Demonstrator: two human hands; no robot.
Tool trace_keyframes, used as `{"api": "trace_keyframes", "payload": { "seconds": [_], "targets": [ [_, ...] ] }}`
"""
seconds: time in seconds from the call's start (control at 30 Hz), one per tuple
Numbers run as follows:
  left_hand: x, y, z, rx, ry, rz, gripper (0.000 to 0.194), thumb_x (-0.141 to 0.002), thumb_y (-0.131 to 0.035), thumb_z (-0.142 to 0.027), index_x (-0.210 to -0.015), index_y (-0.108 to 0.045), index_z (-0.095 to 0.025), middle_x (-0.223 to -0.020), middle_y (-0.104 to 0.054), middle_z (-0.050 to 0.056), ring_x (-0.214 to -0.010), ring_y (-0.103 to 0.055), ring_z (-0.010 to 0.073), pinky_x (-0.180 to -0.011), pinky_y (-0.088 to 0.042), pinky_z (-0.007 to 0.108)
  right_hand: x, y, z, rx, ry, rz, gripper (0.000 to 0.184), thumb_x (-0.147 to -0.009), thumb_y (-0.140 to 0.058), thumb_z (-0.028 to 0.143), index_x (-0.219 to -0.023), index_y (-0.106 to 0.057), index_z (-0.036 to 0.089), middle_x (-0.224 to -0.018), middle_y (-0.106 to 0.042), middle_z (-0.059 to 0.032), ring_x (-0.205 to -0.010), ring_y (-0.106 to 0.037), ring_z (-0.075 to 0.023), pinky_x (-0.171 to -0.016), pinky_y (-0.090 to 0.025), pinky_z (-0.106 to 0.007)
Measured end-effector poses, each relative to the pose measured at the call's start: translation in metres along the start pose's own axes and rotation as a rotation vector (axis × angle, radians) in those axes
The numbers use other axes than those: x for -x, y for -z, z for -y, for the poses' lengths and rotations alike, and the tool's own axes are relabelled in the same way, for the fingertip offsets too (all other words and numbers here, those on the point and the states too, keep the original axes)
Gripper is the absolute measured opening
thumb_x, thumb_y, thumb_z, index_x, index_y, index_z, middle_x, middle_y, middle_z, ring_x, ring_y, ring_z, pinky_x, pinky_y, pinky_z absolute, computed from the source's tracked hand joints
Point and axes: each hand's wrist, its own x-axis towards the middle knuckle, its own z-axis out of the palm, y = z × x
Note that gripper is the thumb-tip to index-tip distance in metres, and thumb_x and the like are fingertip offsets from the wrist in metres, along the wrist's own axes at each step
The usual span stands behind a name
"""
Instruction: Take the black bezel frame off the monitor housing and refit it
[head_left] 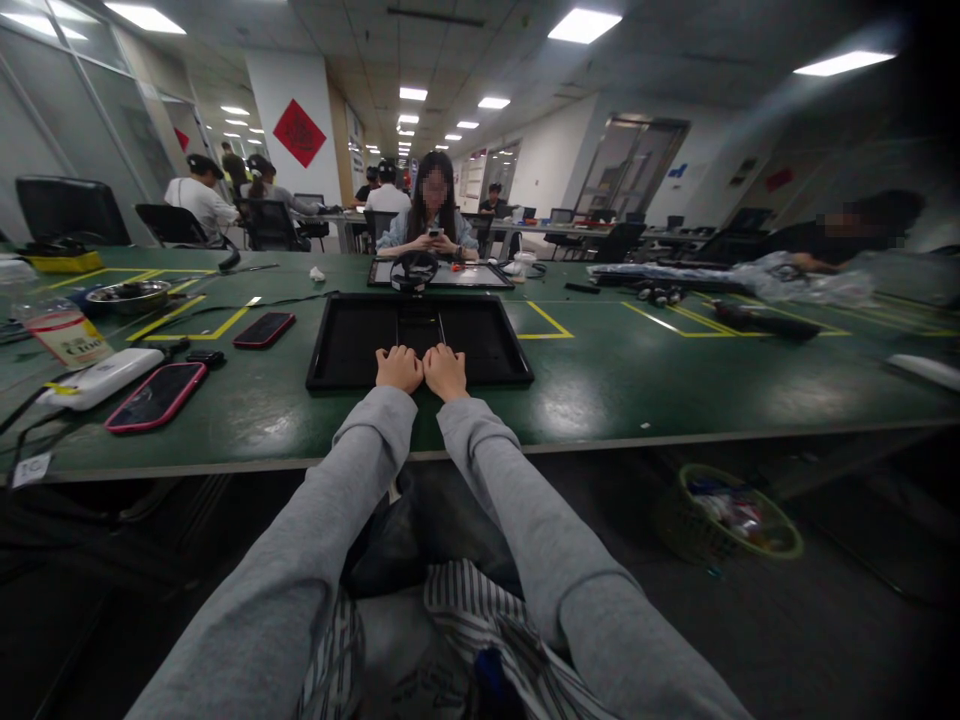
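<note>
A shallow black rectangular housing [349, 340] with a raised rim lies on the green table in front of me. A darker block and thin upright lines show along its middle. My left hand [400, 369] and my right hand [445, 371] meet side by side at its near rim. Both have bent fingers curled over that rim, and they seem to grip it; the thumbs and fingertips are mostly hidden. Just beyond the housing stands a round black item [414, 270], close to a flat framed panel [480, 276].
On the left of the green table [600, 390] lie a dark phone [264, 330], a pink-rimmed phone [156, 397], a white power strip [105, 380], a bottle [64, 335] and a metal bowl [129, 296]. A person [433, 215] sits opposite. A green basket [739, 520] stands below at right.
</note>
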Motion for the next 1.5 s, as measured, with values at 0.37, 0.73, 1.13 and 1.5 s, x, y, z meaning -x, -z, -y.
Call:
{"api": "trace_keyframes", "payload": {
  "seconds": [0.37, 0.73, 1.13, 1.5],
  "targets": [
    [0.003, 0.009, -0.003, 0.031, 0.004, 0.014, 0.033, -0.100, -0.043, -0.023, -0.110, -0.072, -0.013, -0.118, -0.071, 0.018, -0.116, -0.059, 0.0325, -0.106, -0.030, 0.054, 0.000, 0.000, 0.001, -0.069, -0.002, 0.007, 0.042, -0.109, -0.030, 0.028, -0.116, -0.069, 0.015, -0.125, -0.068, -0.0157, -0.118, -0.057, -0.0280, -0.102, -0.036, -0.043],
    [0.014, 0.047, 0.069, 0.055, 0.099, -0.229, 0.039, -0.101, -0.042, -0.023, -0.133, -0.064, -0.021, -0.143, -0.063, 0.016, -0.138, -0.050, 0.0311, -0.118, -0.022, 0.059, 0.023, 0.025, -0.148, -0.024, -0.277, -0.244, 0.050, -0.096, -0.046, 0.027, -0.143, -0.054, 0.010, -0.152, -0.047, -0.0264, -0.142, -0.039, -0.0398, -0.114, -0.030, -0.062],
    [0.006, 0.055, 0.163, 0.098, 0.569, 0.010, 0.049, -0.098, -0.051, -0.031, -0.143, -0.060, -0.014, -0.141, -0.063, 0.022, -0.131, -0.059, 0.0377, -0.108, -0.047, 0.052, 0.003, 0.008, -0.206, -0.407, -0.486, -0.046, 0.060, -0.090, -0.049, 0.019, -0.150, -0.051, 0.020, -0.144, -0.064, -0.0164, -0.133, -0.056, -0.0339, -0.114, -0.040, -0.061],
    [-0.048, 0.023, 0.196, 0.192, 0.532, -0.035, 0.051, -0.096, -0.056, -0.032, -0.142, -0.064, -0.012, -0.136, -0.069, 0.016, -0.128, -0.063, 0.0317, -0.112, -0.046, 0.043, -0.059, -0.035, -0.230, -0.379, -0.457, -0.037, 0.053, -0.092, -0.050, 0.023, -0.145, -0.053, 0.021, -0.138, -0.065, -0.0175, -0.133, -0.054, -0.0353, -0.112, -0.040, -0.063]
  ]
}}
